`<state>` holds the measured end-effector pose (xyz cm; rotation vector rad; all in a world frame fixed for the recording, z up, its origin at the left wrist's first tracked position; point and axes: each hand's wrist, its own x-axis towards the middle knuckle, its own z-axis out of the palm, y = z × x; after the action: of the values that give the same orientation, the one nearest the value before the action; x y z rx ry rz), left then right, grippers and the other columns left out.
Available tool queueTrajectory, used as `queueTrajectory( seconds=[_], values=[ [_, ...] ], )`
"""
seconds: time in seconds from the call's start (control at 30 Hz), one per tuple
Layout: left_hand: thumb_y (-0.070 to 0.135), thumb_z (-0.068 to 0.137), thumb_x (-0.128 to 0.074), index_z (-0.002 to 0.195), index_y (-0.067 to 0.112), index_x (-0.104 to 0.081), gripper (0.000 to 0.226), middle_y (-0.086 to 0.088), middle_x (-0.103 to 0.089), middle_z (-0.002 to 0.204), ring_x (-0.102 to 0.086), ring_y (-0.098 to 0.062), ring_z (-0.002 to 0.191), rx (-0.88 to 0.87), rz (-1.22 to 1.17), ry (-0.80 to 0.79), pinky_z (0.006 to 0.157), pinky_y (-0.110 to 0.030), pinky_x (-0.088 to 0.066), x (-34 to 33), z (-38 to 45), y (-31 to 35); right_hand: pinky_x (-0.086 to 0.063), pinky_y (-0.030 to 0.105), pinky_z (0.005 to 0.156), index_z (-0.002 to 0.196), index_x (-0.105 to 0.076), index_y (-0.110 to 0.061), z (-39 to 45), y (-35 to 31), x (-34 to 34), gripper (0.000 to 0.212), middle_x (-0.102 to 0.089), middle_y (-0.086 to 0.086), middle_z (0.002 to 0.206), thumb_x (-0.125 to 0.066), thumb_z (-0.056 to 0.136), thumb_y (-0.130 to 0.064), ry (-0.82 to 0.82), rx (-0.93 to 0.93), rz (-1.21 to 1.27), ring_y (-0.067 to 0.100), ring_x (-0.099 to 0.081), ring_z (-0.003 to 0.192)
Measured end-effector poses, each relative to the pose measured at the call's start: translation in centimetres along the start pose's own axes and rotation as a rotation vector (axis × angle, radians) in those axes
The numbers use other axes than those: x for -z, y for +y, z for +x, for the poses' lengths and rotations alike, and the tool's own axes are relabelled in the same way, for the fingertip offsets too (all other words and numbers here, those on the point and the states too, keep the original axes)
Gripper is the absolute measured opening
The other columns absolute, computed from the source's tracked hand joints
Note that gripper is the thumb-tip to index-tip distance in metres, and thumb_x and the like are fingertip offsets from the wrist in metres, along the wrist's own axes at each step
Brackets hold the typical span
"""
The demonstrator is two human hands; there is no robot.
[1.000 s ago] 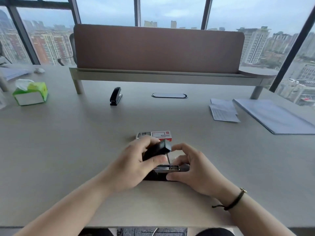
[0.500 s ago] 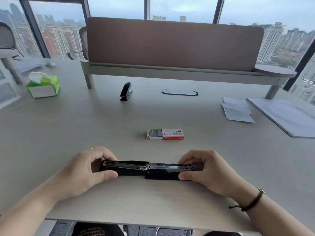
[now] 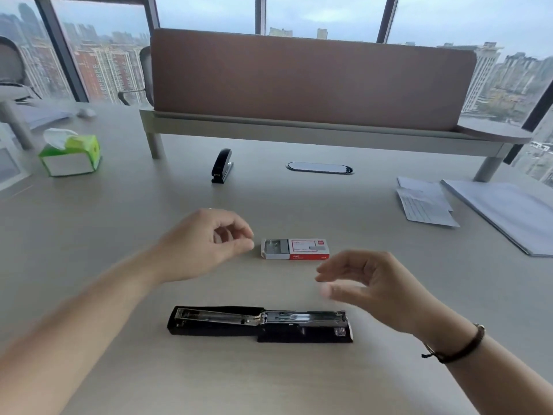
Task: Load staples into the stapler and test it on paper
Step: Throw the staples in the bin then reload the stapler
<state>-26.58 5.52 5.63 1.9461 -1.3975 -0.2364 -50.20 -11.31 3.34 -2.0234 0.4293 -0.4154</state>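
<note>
A black stapler (image 3: pixel 260 324) lies folded flat open near the desk's front edge, its metal staple channel facing up. Beyond it sits a small red and white staple box (image 3: pixel 294 249), slid partly open at its left end with grey staples showing. My left hand (image 3: pixel 206 242) hovers just left of the box, fingers loosely curled and holding nothing. My right hand (image 3: pixel 377 284) floats to the right of the box and above the stapler's right end, fingers spread and blurred, also holding nothing. Sheets of paper (image 3: pixel 423 203) lie at the far right.
A second black stapler (image 3: pixel 222 166) stands closed farther back. A green tissue box (image 3: pixel 71 152) sits at the left. A large paper stack (image 3: pixel 505 211) lies at the right edge. A brown divider (image 3: pixel 311 76) on a raised shelf crosses the back, with a cable port (image 3: pixel 319 168) below it.
A second ago my hands were swinging the stapler's top up; then they laid it flat open. Now both hands have let go and lifted toward the staple box.
</note>
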Motion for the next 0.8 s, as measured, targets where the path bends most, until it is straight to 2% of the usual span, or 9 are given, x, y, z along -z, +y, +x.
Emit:
queueTrajectory(
  seconds=[0.07, 0.13, 0.2, 0.33, 0.47, 0.6, 0.8],
  values=[
    [0.028, 0.085, -0.074, 0.085, 0.024, -0.074, 0.004, 0.008, -0.065, 0.074, -0.053, -0.003, 0.062, 0.003, 0.107, 0.003, 0.060, -0.015, -0.042, -2.1, 2.8, 0.4, -0.058, 0.025, 0.087, 0.085, -0.077, -0.025, 1.8, -0.1, 0.2, 0.025, -0.080, -0.006, 0.087, -0.083, 0.068, -0.043, 0.098, 0.012, -0.040, 0.011, -0.075, 0.085],
    [0.034, 0.084, -0.071, 0.083, 0.025, -0.074, 0.010, 0.012, -0.061, 0.078, -0.052, -0.002, 0.067, 0.019, 0.220, -0.021, 0.065, -0.021, -0.041, -4.0, 4.7, 0.4, -0.058, 0.028, 0.081, 0.083, -0.077, -0.022, 3.4, 0.1, 0.3, 0.011, -0.079, -0.007, 0.081, -0.083, 0.076, -0.029, 0.164, 0.001, -0.085, 0.012, -0.074, 0.079],
    [0.040, 0.082, -0.069, 0.081, 0.027, -0.073, 0.014, 0.014, -0.058, 0.081, -0.052, -0.006, 0.073, 0.048, 0.303, -0.033, 0.071, -0.027, -0.045, -5.3, 5.8, 0.0, -0.057, 0.030, 0.076, 0.081, -0.077, -0.021, 4.3, 0.5, 0.1, 0.006, -0.078, -0.007, 0.077, -0.081, 0.078, -0.024, 0.200, -0.006, -0.100, 0.013, -0.074, 0.075],
    [0.038, 0.077, -0.067, 0.074, 0.026, -0.072, 0.013, 0.011, -0.061, 0.086, -0.058, -0.015, 0.083, 0.099, 0.351, -0.014, 0.080, -0.033, -0.052, -6.2, 6.5, -0.1, -0.054, 0.028, 0.071, 0.077, -0.078, -0.021, 4.0, 2.0, -0.2, 0.005, -0.077, -0.005, 0.074, -0.080, 0.079, -0.025, 0.241, -0.013, -0.105, 0.015, -0.071, 0.070],
    [0.033, 0.073, -0.067, 0.068, 0.025, -0.071, 0.011, 0.013, -0.057, 0.078, -0.057, -0.013, 0.076, 0.125, 0.334, -0.010, 0.072, -0.029, -0.050, -6.2, 6.7, -0.2, -0.052, 0.027, 0.067, 0.075, -0.077, -0.022, 3.9, 2.5, -0.1, 0.006, -0.075, -0.004, 0.071, -0.080, 0.079, -0.025, 0.264, -0.003, -0.101, 0.005, -0.064, 0.063],
    [0.026, 0.075, -0.064, 0.066, 0.023, -0.071, 0.011, 0.012, -0.059, 0.078, -0.057, -0.012, 0.073, 0.123, 0.329, -0.023, 0.069, -0.027, -0.047, -6.5, 6.6, -0.1, -0.054, 0.030, 0.069, 0.076, -0.077, -0.021, 3.7, 2.6, -0.2, 0.006, -0.076, -0.002, 0.072, -0.079, 0.080, -0.025, 0.258, 0.020, -0.099, 0.018, -0.068, 0.068],
    [0.020, 0.084, -0.061, 0.074, 0.022, -0.072, 0.016, 0.006, -0.062, 0.090, -0.060, -0.017, 0.082, 0.095, 0.397, -0.098, 0.079, -0.033, -0.052, -6.3, 6.4, 0.0, -0.053, 0.031, 0.068, 0.075, -0.077, -0.020, 3.5, 2.7, 0.1, 0.008, -0.075, 0.001, 0.071, -0.079, 0.080, -0.025, 0.270, 0.035, -0.092, 0.021, -0.068, 0.069]
  ],
)
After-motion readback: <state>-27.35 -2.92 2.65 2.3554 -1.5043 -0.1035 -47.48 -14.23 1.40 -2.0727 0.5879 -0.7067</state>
